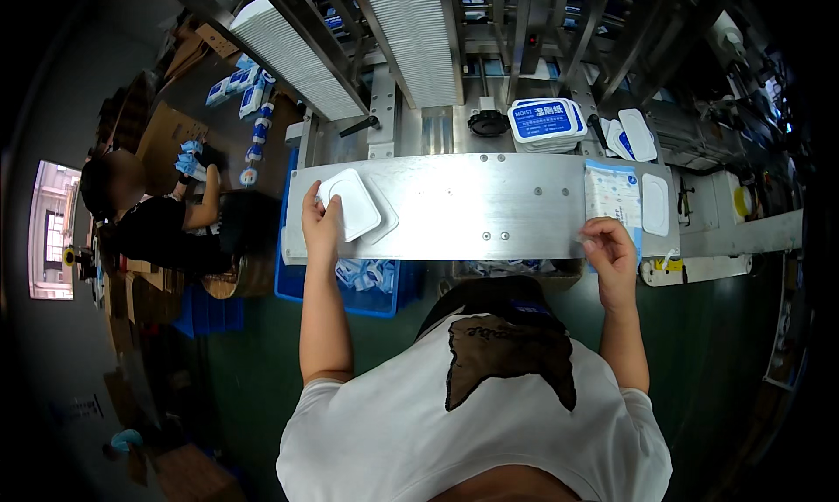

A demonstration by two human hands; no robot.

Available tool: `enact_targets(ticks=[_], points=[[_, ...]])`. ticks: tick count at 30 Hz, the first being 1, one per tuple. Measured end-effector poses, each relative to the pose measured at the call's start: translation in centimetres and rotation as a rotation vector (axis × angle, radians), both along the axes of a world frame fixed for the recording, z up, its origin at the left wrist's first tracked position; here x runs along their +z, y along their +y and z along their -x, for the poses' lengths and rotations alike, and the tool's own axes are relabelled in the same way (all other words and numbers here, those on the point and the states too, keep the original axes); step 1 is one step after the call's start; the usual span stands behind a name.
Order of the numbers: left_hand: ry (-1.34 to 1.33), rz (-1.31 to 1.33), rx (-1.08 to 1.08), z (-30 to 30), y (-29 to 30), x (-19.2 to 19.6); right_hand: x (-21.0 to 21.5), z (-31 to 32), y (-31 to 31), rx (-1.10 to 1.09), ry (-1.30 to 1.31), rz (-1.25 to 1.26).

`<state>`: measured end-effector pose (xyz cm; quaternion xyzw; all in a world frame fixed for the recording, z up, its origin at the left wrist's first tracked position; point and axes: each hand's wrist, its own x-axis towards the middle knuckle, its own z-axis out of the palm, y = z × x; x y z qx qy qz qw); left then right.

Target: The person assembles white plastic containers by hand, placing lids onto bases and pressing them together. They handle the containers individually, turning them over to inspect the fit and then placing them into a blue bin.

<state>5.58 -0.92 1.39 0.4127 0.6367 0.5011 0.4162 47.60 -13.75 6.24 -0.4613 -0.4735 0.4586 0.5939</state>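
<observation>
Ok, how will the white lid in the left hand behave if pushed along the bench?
The white lid is probably stiff: it keeps its flat shape though the left hand grips only one side. It is likely light, since it looks thin. On the smooth metal bench it would probably slide easily rather than tip, being low and broad.

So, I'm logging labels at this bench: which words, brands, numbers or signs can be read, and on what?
I won't copy wording, only say where it stands.
Blue-and-white stack: bold white characters on blue; smaller lines too fine.
Pale blue packet: too small to read.
Dark shirt patch: faint lettering, unclear.
White lid in the left hand: none visible.
</observation>
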Motion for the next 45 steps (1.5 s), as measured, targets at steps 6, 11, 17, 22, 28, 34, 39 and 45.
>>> enact_targets(ticks=[6,11,17,22,28,34,39,45], points=[[0.217,-0.225,-0.203,0.8,0.7,2.1,-0.7,-0.4,-0.3,0.002,0.023,0.026],[1.07,-0.423,-0.838,-0.1,2.1,7.8,-0.3,-0.5,0.0,0.037,-0.023,0.034],[1.378,-0.645,-1.431,-0.8,3.9,6.1,-0.7,0.0,0.4,0.105,-0.042,-0.002],[1.433,-0.819,-1.428,1.6,4.5,3.0,-1.3,0.3,0.3,0.113,-0.008,0.008],[1.277,-0.759,-1.208,0.6,3.6,1.1,-1.9,-2.3,-1.2,-0.06,-0.028,0.003],[1.518,-0.418,-0.815,-3.6,1.7,2.1,-2.2,-9.8,-1.4,-0.544,-0.196,-0.012],[1.552,-0.443,-0.809,-3.8,1.8,1.3,-4.1,-17.4,0.9,-0.766,-0.575,0.177],[1.607,-0.532,-0.731,-3.7,1.5,0.1,-5.1,-18.0,3.6,-0.652,-0.937,0.115]])
